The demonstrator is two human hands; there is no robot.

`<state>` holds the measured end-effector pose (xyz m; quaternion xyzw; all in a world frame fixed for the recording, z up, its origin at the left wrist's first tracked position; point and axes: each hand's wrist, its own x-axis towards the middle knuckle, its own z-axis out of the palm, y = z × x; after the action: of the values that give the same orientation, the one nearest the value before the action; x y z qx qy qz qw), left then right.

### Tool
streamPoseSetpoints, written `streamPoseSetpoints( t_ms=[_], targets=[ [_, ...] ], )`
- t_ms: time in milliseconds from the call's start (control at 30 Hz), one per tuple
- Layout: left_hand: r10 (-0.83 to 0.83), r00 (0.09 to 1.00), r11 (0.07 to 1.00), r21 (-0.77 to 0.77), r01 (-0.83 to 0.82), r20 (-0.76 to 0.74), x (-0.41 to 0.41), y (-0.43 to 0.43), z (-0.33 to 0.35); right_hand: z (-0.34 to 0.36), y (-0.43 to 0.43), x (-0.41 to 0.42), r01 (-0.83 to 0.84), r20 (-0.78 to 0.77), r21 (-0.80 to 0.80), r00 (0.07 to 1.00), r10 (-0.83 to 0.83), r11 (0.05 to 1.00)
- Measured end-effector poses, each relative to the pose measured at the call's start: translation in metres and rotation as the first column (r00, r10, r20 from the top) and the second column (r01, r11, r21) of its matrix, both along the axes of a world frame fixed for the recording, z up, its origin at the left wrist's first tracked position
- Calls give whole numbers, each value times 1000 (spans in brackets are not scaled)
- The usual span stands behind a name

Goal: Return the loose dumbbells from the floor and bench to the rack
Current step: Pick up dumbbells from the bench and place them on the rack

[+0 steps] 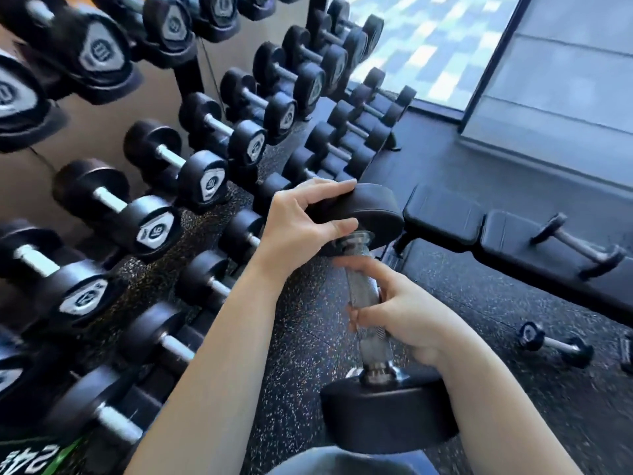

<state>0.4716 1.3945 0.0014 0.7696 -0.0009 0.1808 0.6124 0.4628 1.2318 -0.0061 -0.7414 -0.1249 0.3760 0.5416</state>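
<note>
I hold a black dumbbell point(368, 214) with a knurled steel handle in the air in front of me, tilted so one head is far and one near. My left hand point(301, 222) grips the far head from the side. My right hand point(397, 308) wraps around the handle just above the near head. The rack point(191, 73) full of black dumbbells runs along the left, its lowest row right beside the held weight. A small dumbbell point(580, 248) lies on the black bench point(445, 210). Another small one point(555, 344) lies on the floor at right.
Speckled black rubber floor point(308, 354) stretches between the rack and the bench. A large window point(435, 46) and a grey wall panel point(565, 80) stand at the far right. A green label point(34, 457) with numbers shows at the bottom left.
</note>
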Motion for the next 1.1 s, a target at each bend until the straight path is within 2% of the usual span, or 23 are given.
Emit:
streamPoseSetpoints(
  t_ms=[267,633,767,933,1100],
  targets=[
    [15,1000,999,-47,-14,13,144,6,12,15,4,151,-25,76,-67,997,30,997],
    [25,1000,1000,-18,-25,-13,290,39,-1,1,37,297,-40,13,0,999,40,999],
    [12,1000,999,-41,-12,-22,350,62,-7,-4,58,358,-49,14,19,999,48,999],
    [-15,999,997,-79,12,-37,441,105,-9,-4,104,443,-27,68,-65,997,32,997],
    [-36,999,994,-103,35,-12,518,149,-4,8,145,519,-37,95,-70,995,44,997]
  ],
)
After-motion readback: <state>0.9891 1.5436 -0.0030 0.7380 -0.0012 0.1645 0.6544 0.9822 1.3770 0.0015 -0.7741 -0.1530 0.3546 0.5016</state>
